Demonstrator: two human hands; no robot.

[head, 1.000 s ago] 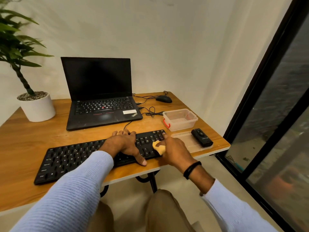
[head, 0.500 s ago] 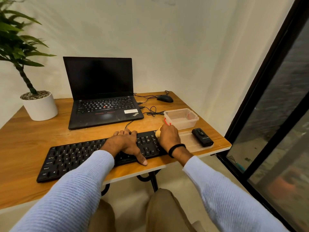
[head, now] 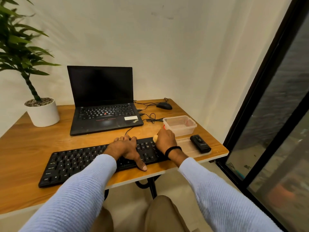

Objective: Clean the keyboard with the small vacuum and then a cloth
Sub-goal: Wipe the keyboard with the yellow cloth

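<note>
My left hand (head: 124, 148) lies spread flat across the right-hand part of the black keyboard (head: 80, 163), fingers reaching to its far edge and thumb stretched to the near edge, pressing it onto the wooden table (head: 33, 143). My right hand (head: 165, 139), just to the right of it, is curled round a small wad of yellow cloth (head: 155, 138) at the keyboard's far right corner, with only a bit of cloth showing on the hand's left side. I judge the keyboard light and stiff, a thin plastic slab that would skate on smooth wood under a wipe, so it wants holding by the frame edges, not by the keys, which give and could pop off if dragged sideways. The cloth is soft and limp, best kept bunched so a firm fold meets the keys. Just right of my right hand the small vacuum (head: 200, 144), a stubby black unit, lies on a clear lid (head: 184, 144); it looks light and rigid, easy to take round its middle. Beyond my right hand sits a clear tub (head: 179, 125) with a red clasp. The laptop (head: 103, 104) beyond my left hand bears "ThinkPad" on its palm rest, beside a white sticker I cannot read; the keyboard legends left of my left hand show Q, W, A, Z, X, Ctrl and Alt; the pale print on the vacuum is too small to make out
</note>
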